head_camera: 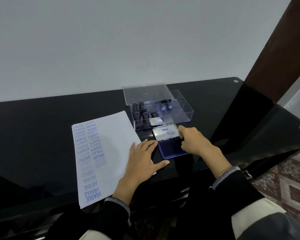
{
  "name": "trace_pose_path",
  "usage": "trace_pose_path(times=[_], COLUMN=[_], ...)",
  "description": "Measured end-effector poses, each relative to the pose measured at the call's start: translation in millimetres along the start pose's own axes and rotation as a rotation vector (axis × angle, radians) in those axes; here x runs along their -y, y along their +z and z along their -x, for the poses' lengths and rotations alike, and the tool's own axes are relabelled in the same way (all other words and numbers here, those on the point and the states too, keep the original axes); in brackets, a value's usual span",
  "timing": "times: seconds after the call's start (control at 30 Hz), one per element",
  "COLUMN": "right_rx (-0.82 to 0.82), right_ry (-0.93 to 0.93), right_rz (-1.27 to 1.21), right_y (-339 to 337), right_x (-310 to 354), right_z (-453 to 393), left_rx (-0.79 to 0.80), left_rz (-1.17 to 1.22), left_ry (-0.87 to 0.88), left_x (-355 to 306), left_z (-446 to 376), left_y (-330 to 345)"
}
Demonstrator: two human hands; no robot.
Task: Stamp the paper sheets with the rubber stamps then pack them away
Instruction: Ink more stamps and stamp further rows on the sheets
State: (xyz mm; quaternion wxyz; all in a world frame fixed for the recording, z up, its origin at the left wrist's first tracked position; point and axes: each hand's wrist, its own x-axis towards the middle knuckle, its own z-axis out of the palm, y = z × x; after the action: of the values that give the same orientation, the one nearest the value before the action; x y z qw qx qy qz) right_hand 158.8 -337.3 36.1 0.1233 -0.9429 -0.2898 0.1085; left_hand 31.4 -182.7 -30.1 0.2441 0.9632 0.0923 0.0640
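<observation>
A stack of white paper sheets [114, 135] lies on the black glass table, its left side covered with blue stamp prints. My left hand [144, 156] rests flat on the stack's right edge, its fingertips next to the ink pad [170, 149]. The blue pad lies open, with its metal lid [164, 132] tilted up at the back. My right hand [194, 141] is at the pad's right side, with index finger and thumb pinching the lid's right edge. Several black-handled rubber stamps [144, 115] stand in a clear plastic box [180, 116] behind the pad.
The box's clear lid [145, 90] leans on its back left corner. Two blue-topped stamps [165, 106] sit in a middle compartment. The table's front edge [180, 175] runs just below my hands. A dark wooden post [274, 49] rises at the right, above patterned floor.
</observation>
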Motion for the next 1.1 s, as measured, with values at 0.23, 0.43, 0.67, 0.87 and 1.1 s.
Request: trace_pose_path(times=[0.23, 0.43, 0.67, 0.87, 1.1], right_rx=[-0.166, -0.267, -0.261, -0.275, -0.293], right_ry=[0.036, 0.108, 0.134, 0.073, -0.006], right_rz=[-0.422, -0.414, -0.408, -0.299, -0.034], right_y=[-3.2, 16.9, 27.7, 35.3, 38.6], right_x=[11.9, 19.3, 21.4, 24.3, 30.2], right_z=[-11.3, -21.0, -21.9, -18.6, -12.8], left_rx=[0.009, -0.201, -0.338, -0.463, -0.486], left_rz=[0.199, 0.283, 0.217, 0.190, 0.021], left_ry=[-0.002, -0.089, -0.228, -0.317, -0.422], left_x=[5.4, 26.8, 79.5, 119.3, 156.0], left_z=[-6.2, 0.7, 17.6, 36.8, 60.0], left_y=[-10.6, -28.3, -55.0, -74.6, -83.4])
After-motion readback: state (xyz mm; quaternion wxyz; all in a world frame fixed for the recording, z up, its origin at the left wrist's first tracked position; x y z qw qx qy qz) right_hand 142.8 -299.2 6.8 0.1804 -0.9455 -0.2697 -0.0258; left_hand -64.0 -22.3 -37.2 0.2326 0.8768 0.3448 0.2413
